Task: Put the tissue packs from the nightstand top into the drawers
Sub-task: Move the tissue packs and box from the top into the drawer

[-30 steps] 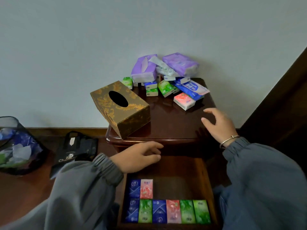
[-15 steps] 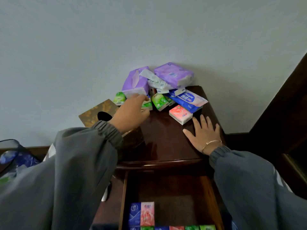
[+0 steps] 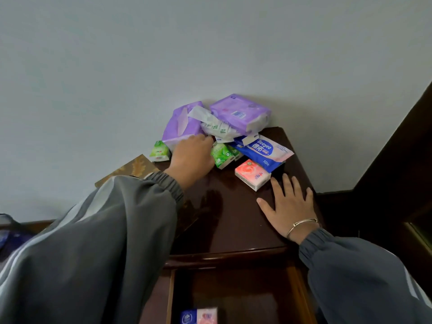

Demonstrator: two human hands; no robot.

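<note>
A pile of tissue packs lies at the back of the dark wooden nightstand top (image 3: 233, 218): two purple packs (image 3: 240, 112), a blue wipes pack (image 3: 264, 150), a pink pack (image 3: 252, 175) and small green packs (image 3: 221, 155). My left hand (image 3: 191, 157) reaches into the pile below the left purple pack, fingers bent down over packs that it hides; whether it grips one cannot be told. My right hand (image 3: 288, 206) lies flat on the top, just in front of the pink pack. The drawer (image 3: 233, 291) below is pulled out, with a blue and a pink pack (image 3: 198, 315) at the frame's bottom edge.
A gold patterned tissue box (image 3: 131, 169) sits at the nightstand's left side, mostly hidden by my left sleeve. The wall stands right behind the pile. Dark wooden furniture (image 3: 385, 183) rises on the right. A dark bag (image 3: 9, 232) shows at the far left.
My left hand went from the drawer's edge up to the pile and now covers the small packs there. My right hand settled flat on the top. The view tilted upward.
</note>
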